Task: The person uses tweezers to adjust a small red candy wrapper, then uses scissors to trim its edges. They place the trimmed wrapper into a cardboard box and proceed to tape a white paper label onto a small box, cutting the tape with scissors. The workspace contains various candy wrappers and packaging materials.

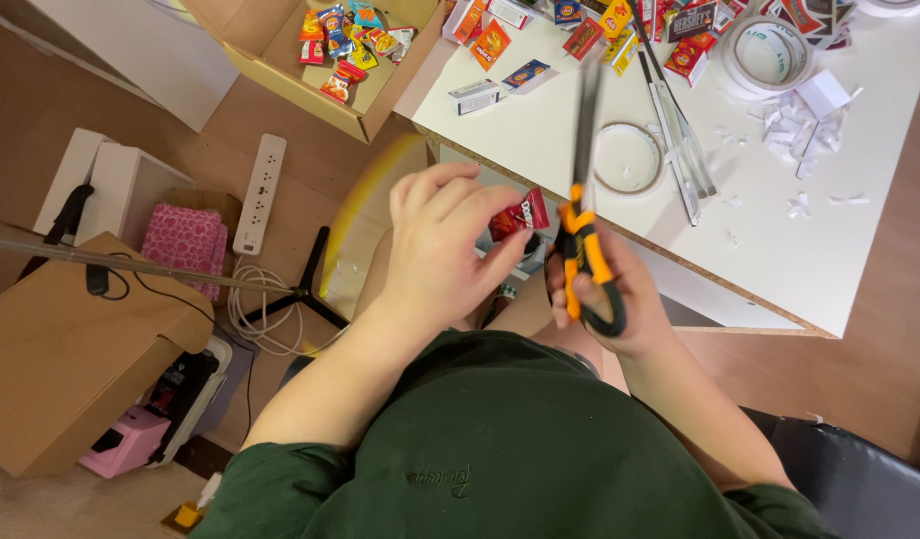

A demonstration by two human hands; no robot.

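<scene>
In the head view, the left hand (442, 250) is in the middle of the frame, in front of the green sweater. Its fingers are curled and they pinch a small red packet (520, 215) between the thumb and the fingertips. The packet sits just right of the hand, in the centre of the frame, and it is above the lap, not on the desk.

The right hand (605, 294) is just right of the centre. It is closed around the orange and black handles of a pair of scissors (583, 200). The blades point up toward the top of the frame and they look blurred. The scissors are just beside the right edge of the red packet; I cannot tell if the blades touch it.

The white desk (779, 260) fills the upper right of the frame. On it lie many small colourful packets (590, 35) along the top edge, two rolls of white tape (769, 55), a clear round ring (628, 158), some long thin strips and a heap of white paper scraps (804, 125).

In the upper middle, an open cardboard box (310, 85) holds more small packets. At the left of the frame, a white power strip (260, 195) lies on the floor, near a pink patterned thing (186, 245) and a large brown box (71, 359).
</scene>
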